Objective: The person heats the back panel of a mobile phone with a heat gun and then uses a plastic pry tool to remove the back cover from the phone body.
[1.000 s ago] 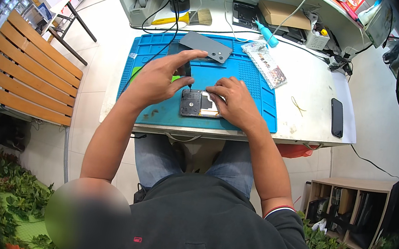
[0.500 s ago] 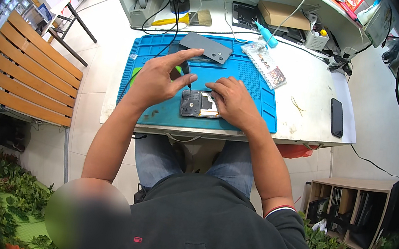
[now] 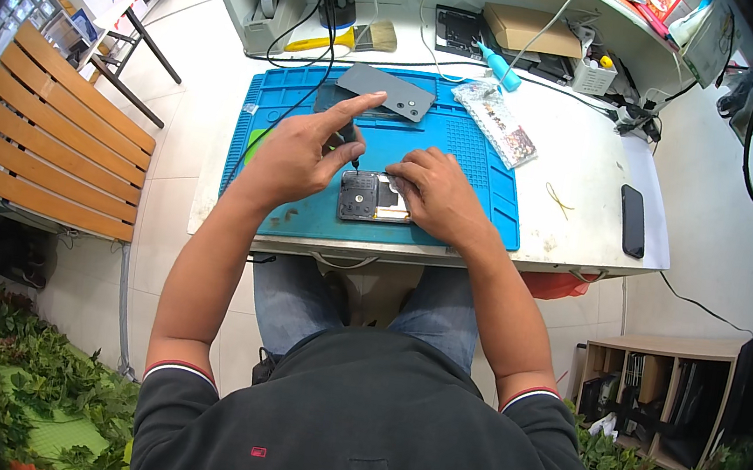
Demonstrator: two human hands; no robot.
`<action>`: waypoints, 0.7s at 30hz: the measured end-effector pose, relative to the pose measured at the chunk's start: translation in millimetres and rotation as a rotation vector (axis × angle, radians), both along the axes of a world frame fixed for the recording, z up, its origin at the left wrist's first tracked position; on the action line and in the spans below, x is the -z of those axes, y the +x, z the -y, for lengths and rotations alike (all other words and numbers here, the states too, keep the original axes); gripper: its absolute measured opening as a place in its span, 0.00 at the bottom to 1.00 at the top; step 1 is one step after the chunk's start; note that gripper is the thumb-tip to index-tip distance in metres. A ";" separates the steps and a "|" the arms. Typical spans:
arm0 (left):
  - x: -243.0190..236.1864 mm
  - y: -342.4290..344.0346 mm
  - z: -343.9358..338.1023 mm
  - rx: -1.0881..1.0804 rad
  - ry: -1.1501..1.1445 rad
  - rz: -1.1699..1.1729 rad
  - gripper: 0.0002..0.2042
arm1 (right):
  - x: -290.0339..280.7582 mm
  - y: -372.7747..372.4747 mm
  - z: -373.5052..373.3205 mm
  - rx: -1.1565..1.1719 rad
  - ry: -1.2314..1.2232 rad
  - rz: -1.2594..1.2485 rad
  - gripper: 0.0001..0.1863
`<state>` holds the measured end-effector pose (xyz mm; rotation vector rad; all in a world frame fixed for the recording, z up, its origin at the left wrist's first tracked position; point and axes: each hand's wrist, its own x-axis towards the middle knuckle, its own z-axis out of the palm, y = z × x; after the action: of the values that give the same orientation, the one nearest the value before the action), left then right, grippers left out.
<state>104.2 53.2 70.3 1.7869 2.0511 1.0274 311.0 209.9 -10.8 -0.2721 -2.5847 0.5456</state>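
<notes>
An opened smartphone (image 3: pixel 360 197) lies on the blue repair mat (image 3: pixel 303 220), its dark inner cover and a pale area on the right showing. My left hand (image 3: pixel 297 152) is closed around a dark screwdriver (image 3: pixel 348 134), whose tip stands at the phone's upper left edge. The index finger of that hand stretches out past the handle. With bent fingers, my right hand (image 3: pixel 443 191) grips the phone's upper right side and covers that corner. Beyond both hands, a grey phone back cover (image 3: pixel 387 92) with round camera holes rests on the mat.
A bubble-wrap pouch (image 3: pixel 495 123) lies across the mat's right edge. Behind are a yellow-handled brush (image 3: pixel 377 38), a light blue bottle (image 3: pixel 499 66) and hanging black cables (image 3: pixel 334 32). To the right sit a black phone (image 3: pixel 633 221) and a yellow rubber band (image 3: pixel 560 201).
Little differs: my left hand and the screwdriver shift very slightly, with the tip staying at the phone's upper edge. My right hand keeps its place on the phone.
</notes>
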 end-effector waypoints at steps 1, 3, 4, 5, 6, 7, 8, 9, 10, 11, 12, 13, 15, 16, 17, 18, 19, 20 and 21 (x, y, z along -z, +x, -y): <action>-3.3 0.2 0.8 -0.030 -0.071 -0.024 0.35 | 0.7 0.2 -0.3 -0.002 0.000 -0.005 0.10; 5.0 -0.9 -0.5 0.059 0.067 0.070 0.35 | 0.8 -0.2 -0.3 -0.003 0.001 -0.008 0.10; 7.7 -1.9 -0.6 0.103 0.137 0.116 0.34 | 0.5 -0.8 -0.1 -0.005 0.002 -0.010 0.10; 8.8 -4.6 0.3 0.061 0.083 0.035 0.35 | 0.3 -1.6 0.3 -0.005 -0.008 -0.020 0.11; 5.1 -4.9 0.2 0.022 0.029 -0.045 0.35 | 0.6 -2.0 0.5 -0.003 -0.019 -0.028 0.11; 3.2 -5.0 0.0 -0.017 -0.025 -0.124 0.36 | 0.6 -2.1 0.4 -0.001 -0.030 -0.037 0.11; 5.9 -4.6 -0.5 0.017 0.021 -0.043 0.36 | 0.1 -1.7 0.0 -0.002 -0.037 -0.020 0.11; 9.3 -3.6 -0.5 0.048 0.067 0.037 0.36 | -1.2 -1.7 -0.3 -0.005 -0.043 -0.003 0.11; 11.4 -3.3 -0.3 0.080 0.114 0.116 0.36 | -2.2 -1.9 -0.6 -0.009 -0.049 0.013 0.12; 11.7 -4.7 0.0 0.026 0.063 0.051 0.36 | -2.8 -3.6 -0.5 -0.013 -0.045 0.012 0.12; 10.6 -5.2 -0.2 -0.025 0.011 -0.012 0.37 | -2.8 -5.3 0.0 -0.013 -0.041 0.014 0.12; 10.3 -5.2 -0.4 -0.075 -0.041 -0.076 0.38 | -2.9 -6.7 0.3 -0.014 -0.038 0.015 0.12; 17.1 -4.5 -1.5 0.022 0.104 0.046 0.38 | -3.7 -8.9 -0.6 -0.019 -0.033 0.046 0.12; 19.6 -4.6 -1.7 0.070 0.177 0.105 0.38 | -4.6 -10.6 -1.2 -0.023 -0.030 0.060 0.12; 21.0 -6.1 -1.0 0.059 0.171 0.043 0.40 | -5.9 -12.3 -1.9 -0.021 -0.032 0.073 0.12; 21.3 -7.3 -0.2 0.049 0.164 -0.019 0.41 | -7.0 -13.6 -2.6 -0.017 -0.035 0.086 0.12; 21.8 -7.9 0.1 0.040 0.158 -0.080 0.42 | -7.7 -15.1 -3.4 -0.014 -0.037 0.099 0.12; 24.2 -6.9 0.2 0.020 0.180 -0.033 0.42 | -6.3 -17.2 -4.8 -0.014 -0.027 0.076 0.12; 28.4 -5.6 1.5 -0.004 0.202 0.013 0.43 | -5.3 -20.5 -5.5 -0.018 -0.016 0.051 0.12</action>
<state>98.5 51.7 41.9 1.8645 2.0062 1.2848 290.5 215.5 -5.4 -0.2714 -2.6358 0.5736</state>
